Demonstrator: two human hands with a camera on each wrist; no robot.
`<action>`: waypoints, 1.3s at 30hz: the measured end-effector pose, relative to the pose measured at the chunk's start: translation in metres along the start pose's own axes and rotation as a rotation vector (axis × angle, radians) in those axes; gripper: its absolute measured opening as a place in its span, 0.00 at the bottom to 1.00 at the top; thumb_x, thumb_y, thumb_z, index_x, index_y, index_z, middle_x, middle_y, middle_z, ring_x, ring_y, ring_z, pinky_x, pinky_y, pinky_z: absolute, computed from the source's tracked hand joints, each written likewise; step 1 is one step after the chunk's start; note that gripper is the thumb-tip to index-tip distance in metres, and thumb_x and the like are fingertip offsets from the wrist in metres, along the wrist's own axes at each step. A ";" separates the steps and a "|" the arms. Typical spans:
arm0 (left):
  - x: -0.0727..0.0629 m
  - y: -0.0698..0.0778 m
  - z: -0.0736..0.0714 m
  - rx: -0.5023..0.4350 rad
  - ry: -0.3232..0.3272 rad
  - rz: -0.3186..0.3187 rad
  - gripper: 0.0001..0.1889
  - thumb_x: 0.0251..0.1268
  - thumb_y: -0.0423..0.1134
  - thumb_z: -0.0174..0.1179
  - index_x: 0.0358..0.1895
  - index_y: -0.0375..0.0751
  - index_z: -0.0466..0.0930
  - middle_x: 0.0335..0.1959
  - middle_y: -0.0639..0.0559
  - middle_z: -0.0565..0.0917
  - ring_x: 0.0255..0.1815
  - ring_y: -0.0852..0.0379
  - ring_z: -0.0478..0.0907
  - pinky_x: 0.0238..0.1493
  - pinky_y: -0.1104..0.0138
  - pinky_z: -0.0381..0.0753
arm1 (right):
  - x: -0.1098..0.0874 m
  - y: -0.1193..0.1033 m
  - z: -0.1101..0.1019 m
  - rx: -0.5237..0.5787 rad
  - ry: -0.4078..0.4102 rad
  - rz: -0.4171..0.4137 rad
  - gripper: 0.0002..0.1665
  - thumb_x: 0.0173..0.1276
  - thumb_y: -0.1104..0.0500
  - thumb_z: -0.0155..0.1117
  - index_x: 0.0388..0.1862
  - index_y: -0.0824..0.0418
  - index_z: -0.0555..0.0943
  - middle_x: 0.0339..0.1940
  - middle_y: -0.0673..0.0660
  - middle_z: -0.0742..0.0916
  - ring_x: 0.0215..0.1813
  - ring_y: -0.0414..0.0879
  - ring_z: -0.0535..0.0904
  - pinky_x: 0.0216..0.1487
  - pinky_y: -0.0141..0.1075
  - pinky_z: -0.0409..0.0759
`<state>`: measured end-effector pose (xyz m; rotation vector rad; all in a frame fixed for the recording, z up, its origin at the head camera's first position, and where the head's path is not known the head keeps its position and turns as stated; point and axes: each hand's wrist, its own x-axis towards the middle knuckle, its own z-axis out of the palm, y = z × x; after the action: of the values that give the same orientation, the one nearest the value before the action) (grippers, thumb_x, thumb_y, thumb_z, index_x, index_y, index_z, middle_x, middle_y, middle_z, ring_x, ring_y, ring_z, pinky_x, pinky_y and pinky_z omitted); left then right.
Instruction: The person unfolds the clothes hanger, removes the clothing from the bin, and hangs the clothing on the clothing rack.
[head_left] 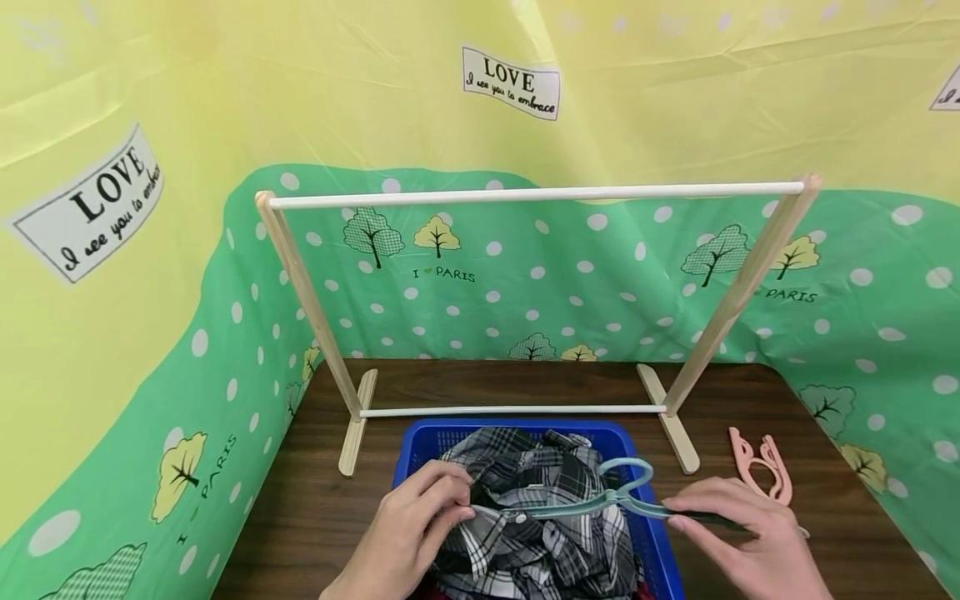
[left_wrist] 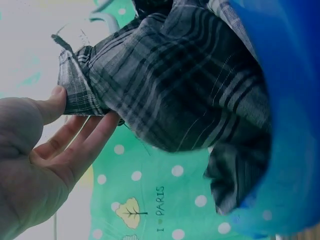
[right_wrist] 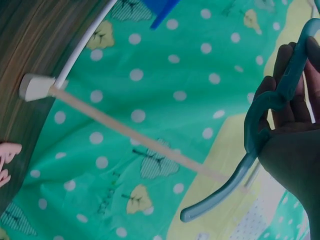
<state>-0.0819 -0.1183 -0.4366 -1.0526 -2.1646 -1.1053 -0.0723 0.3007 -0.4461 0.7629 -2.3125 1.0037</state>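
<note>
Over the basket (head_left: 517, 423), hanger (head_left: 573, 507) crosswise, hook (head_left: 636, 461) rackward

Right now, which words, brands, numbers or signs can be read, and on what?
"LOVE I see you to embrace": two white banners printed on the backdrop.
"I PARIS", green mark between: backdrop's green area.
Cut off: right-edge banner.
Too blurred: lettering, right wrist view.
Legible on hanger: none.

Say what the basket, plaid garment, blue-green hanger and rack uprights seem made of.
Basket: probably plastic, smooth-looking; regular wall perforations.
Plaid garment: woven fabric, matte; it folds softly.
Blue-green hanger: likely plastic, smooth, with rounded moulded-looking edges.
Rack uprights: seemingly bare wood; pale tan, dull, though possibly varnished.
</note>
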 end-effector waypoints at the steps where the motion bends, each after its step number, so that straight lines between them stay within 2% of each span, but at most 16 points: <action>1: 0.000 0.001 0.001 -0.010 -0.002 0.001 0.03 0.87 0.39 0.60 0.48 0.49 0.82 0.53 0.50 0.85 0.48 0.59 0.85 0.50 0.77 0.82 | 0.002 -0.002 0.002 0.003 -0.004 -0.001 0.38 0.41 0.84 0.84 0.48 0.52 0.94 0.45 0.44 0.92 0.49 0.31 0.86 0.54 0.21 0.81; 9: 0.005 0.006 0.005 -0.030 0.018 0.007 0.05 0.88 0.40 0.59 0.50 0.49 0.84 0.56 0.49 0.84 0.47 0.60 0.84 0.50 0.77 0.82 | 0.011 -0.021 0.018 0.041 0.012 0.022 0.36 0.44 0.84 0.83 0.48 0.53 0.94 0.43 0.44 0.92 0.45 0.33 0.87 0.48 0.22 0.83; 17: 0.013 0.014 0.008 -0.077 -0.012 -0.001 0.03 0.86 0.37 0.61 0.52 0.48 0.84 0.58 0.50 0.83 0.47 0.60 0.83 0.50 0.77 0.82 | 0.018 -0.036 0.036 0.106 0.014 0.059 0.34 0.51 0.83 0.82 0.49 0.51 0.94 0.44 0.44 0.92 0.46 0.35 0.87 0.49 0.24 0.83; 24: 0.018 0.025 0.013 -0.142 -0.056 -0.071 0.02 0.84 0.38 0.64 0.46 0.49 0.82 0.59 0.49 0.84 0.49 0.58 0.84 0.51 0.75 0.83 | 0.021 -0.044 0.049 0.145 -0.012 0.062 0.33 0.52 0.82 0.82 0.48 0.49 0.93 0.44 0.43 0.91 0.44 0.36 0.87 0.46 0.25 0.83; 31: 0.020 0.025 0.017 -0.116 -0.027 -0.006 0.05 0.82 0.35 0.67 0.47 0.50 0.81 0.58 0.50 0.83 0.49 0.59 0.84 0.49 0.76 0.83 | 0.023 -0.046 0.059 0.182 -0.007 0.035 0.36 0.50 0.84 0.81 0.48 0.48 0.93 0.44 0.43 0.91 0.42 0.37 0.87 0.45 0.26 0.83; 35: 0.018 0.026 0.018 -0.124 -0.057 -0.066 0.04 0.81 0.37 0.69 0.48 0.51 0.83 0.59 0.52 0.84 0.53 0.57 0.84 0.52 0.72 0.84 | 0.023 -0.045 0.061 0.202 -0.006 0.017 0.36 0.50 0.84 0.81 0.49 0.49 0.93 0.44 0.45 0.91 0.43 0.37 0.87 0.45 0.26 0.83; 39: 0.017 0.026 0.019 -0.093 -0.078 -0.040 0.07 0.79 0.37 0.70 0.53 0.52 0.85 0.59 0.55 0.84 0.58 0.58 0.83 0.58 0.69 0.84 | 0.023 -0.045 0.063 0.220 0.002 0.010 0.36 0.51 0.85 0.81 0.50 0.50 0.93 0.44 0.46 0.91 0.43 0.37 0.87 0.45 0.27 0.83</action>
<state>-0.0725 -0.0858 -0.4238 -1.1149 -2.2219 -1.2126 -0.0726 0.2201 -0.4478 0.8354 -2.2296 1.2779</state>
